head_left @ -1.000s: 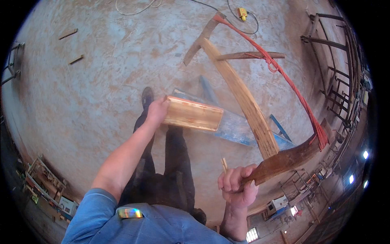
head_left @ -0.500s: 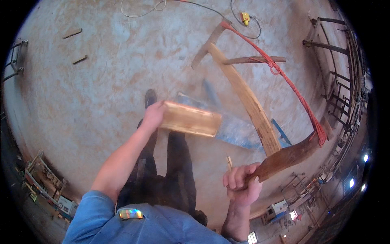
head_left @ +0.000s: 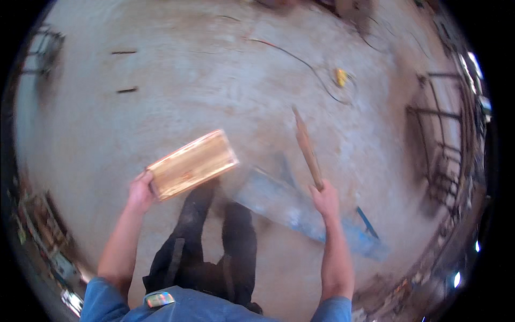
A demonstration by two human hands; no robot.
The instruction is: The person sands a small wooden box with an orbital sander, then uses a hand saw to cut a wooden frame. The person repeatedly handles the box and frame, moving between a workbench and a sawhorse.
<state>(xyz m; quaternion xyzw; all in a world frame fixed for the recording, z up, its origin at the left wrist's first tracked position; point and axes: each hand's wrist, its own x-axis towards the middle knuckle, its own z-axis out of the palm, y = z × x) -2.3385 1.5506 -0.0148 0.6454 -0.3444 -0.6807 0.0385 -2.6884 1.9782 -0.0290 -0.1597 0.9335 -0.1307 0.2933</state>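
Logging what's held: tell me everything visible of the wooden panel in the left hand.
The wooden panel is a rectangle of what looks like light golden wood, with paler borders and a reddish upper long edge. The left hand grips its left short end; the rest projects freely over the floor, slanting up to the right in the picture. Blur hides finer detail.

Here's my left hand (head_left: 141, 192) with the panel (head_left: 194, 166) ahead of my legs (head_left: 238, 236), my right hand (head_left: 325, 199) over the bench (head_left: 279, 206) with the saw (head_left: 306, 147), a cable (head_left: 290, 53) on the floor (head_left: 177, 102) beyond, two strips (head_left: 127, 90) far left, a rack (head_left: 435, 112) far right.
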